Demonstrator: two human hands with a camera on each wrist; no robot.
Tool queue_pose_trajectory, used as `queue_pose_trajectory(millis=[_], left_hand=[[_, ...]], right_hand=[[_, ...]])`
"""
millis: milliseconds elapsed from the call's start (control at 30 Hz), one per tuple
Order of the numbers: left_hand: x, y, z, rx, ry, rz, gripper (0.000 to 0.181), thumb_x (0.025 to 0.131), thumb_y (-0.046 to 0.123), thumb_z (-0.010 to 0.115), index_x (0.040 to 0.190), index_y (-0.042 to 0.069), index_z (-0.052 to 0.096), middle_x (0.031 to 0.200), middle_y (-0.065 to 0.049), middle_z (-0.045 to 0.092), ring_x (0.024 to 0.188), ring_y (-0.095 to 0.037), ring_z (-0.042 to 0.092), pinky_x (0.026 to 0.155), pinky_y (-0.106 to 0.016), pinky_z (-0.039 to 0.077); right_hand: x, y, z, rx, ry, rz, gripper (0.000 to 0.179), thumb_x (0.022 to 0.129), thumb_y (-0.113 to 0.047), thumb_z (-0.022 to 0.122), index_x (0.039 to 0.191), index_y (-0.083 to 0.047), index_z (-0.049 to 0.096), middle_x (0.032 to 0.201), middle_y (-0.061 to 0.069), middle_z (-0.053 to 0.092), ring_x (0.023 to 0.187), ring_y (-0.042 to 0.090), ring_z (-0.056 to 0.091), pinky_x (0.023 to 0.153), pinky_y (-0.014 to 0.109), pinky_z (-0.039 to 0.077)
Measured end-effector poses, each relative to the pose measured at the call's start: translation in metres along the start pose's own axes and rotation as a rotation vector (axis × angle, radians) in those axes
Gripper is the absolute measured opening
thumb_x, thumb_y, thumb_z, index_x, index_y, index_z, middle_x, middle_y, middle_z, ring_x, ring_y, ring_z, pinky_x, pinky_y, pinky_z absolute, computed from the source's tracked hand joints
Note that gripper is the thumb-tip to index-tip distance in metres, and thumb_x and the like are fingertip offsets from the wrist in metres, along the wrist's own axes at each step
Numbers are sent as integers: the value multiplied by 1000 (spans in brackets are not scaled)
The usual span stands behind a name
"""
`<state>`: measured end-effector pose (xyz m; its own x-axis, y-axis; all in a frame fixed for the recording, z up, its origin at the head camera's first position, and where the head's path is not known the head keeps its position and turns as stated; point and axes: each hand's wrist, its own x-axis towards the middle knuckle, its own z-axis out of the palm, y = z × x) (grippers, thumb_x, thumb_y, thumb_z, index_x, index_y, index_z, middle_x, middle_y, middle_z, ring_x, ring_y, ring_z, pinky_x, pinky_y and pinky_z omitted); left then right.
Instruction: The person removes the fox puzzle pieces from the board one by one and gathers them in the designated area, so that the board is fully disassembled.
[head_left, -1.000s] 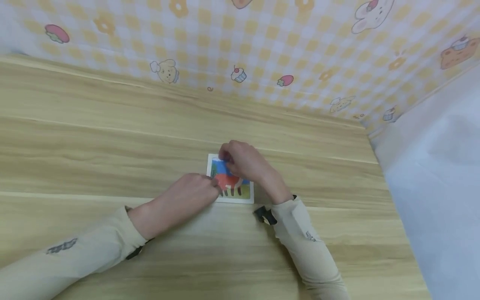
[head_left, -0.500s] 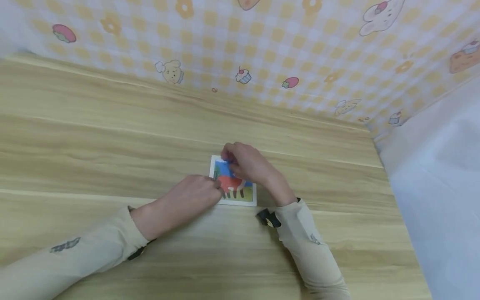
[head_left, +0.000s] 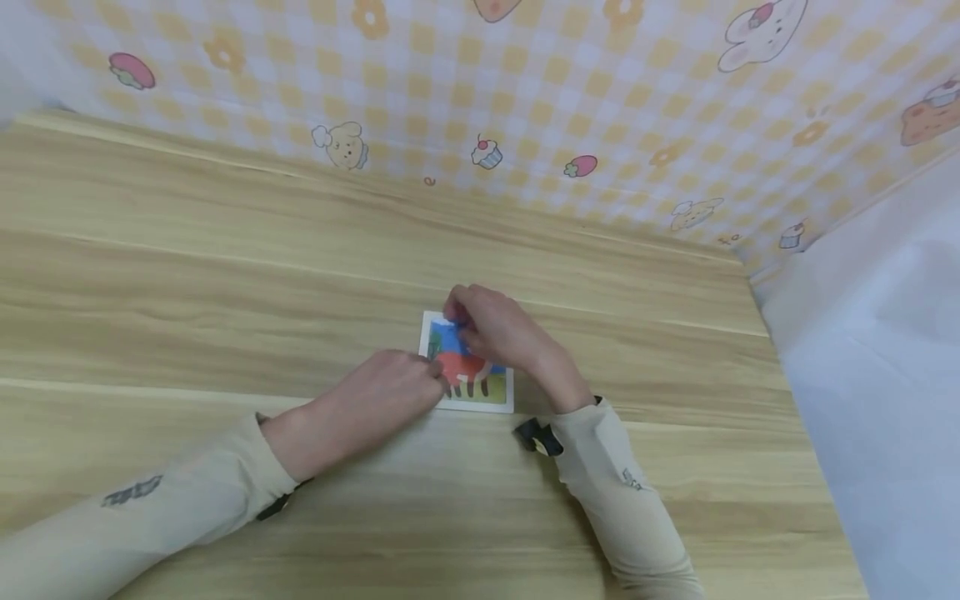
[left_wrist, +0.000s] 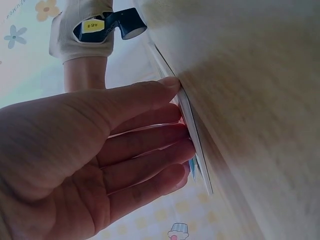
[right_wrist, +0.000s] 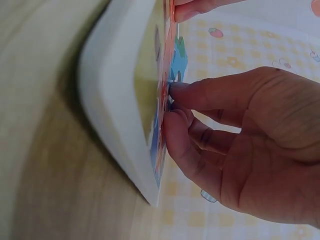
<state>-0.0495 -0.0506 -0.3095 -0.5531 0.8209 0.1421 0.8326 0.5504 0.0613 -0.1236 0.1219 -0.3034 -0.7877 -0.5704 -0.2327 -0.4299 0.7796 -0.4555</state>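
A small square picture puzzle with a white rim (head_left: 480, 407) lies on the wooden table. Its picture shows a red four-legged animal (head_left: 459, 367) under blue. My left hand (head_left: 363, 400) lies at its left side, thumb tip at the board's edge and fingertips touching the picture in the left wrist view. My right hand (head_left: 502, 329) reaches over the upper part, fingers curled. Between its thumb and fingertips a blue bit of puzzle piece shows, mostly hidden. A blue-green piece (right_wrist: 178, 60) stands slightly proud of the surface in the right wrist view.
A wooden tabletop (head_left: 187, 250) surrounds the puzzle. Behind it stands a yellow-checked cloth (head_left: 525, 100) with cartoon prints, and a white surface (head_left: 885, 350) lies off the table's right edge. A black wrist device (head_left: 538, 437) sits at my right cuff.
The head view has shifted slightly, so everything sits a little further right and down than a second ago. Both hands keep nearly the same pose on the puzzle.
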Motion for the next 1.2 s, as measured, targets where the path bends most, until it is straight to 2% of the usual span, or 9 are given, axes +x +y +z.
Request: queue_pose_trajectory(millis=[333, 500, 700, 967, 1200], left_hand=[[3, 2, -1, -11, -38, -3, 8, 74, 2, 74, 76, 6, 67, 67, -2, 56, 52, -9, 39, 45, -19, 37], [3, 3, 0, 1, -15, -3, 10, 74, -2, 72, 75, 5, 66, 66, -2, 55, 52, -9, 39, 45, -20, 37], [3, 3, -1, -2, -13, -16, 11, 73, -3, 72, 74, 6, 66, 67, -2, 55, 52, -10, 39, 44, -20, 37], [8, 3, -1, -11, -4, -3, 10, 74, -3, 72, 75, 6, 67, 67, -2, 57, 52, -9, 40, 45, -21, 38], [3, 1, 1, -17, -15, -16, 14, 71, -7, 70, 75, 6, 67, 66, -1, 55, 50, -11, 41, 43, -21, 37]], right_hand=[[-3, 2, -1, 32, -6, 39, 21, 84, 3, 61, 102, -7, 58, 91, 2, 57, 81, 17, 51, 72, 25, 45], [-2, 3, -1, 47, -8, 57, 20, 83, 3, 61, 101, -5, 58, 89, 3, 56, 80, 17, 51, 71, 25, 45], [-3, 3, -2, 46, -11, 46, 19, 84, 2, 60, 102, -5, 58, 90, 3, 56, 81, 17, 51, 72, 25, 45], [-6, 7, -4, 46, 25, 24, 22, 82, 4, 61, 100, -7, 57, 90, 2, 56, 81, 17, 51, 71, 25, 45], [-3, 2, -2, 46, 23, -12, 19, 83, 3, 60, 99, -7, 56, 88, 2, 56, 79, 17, 51, 70, 25, 44]])
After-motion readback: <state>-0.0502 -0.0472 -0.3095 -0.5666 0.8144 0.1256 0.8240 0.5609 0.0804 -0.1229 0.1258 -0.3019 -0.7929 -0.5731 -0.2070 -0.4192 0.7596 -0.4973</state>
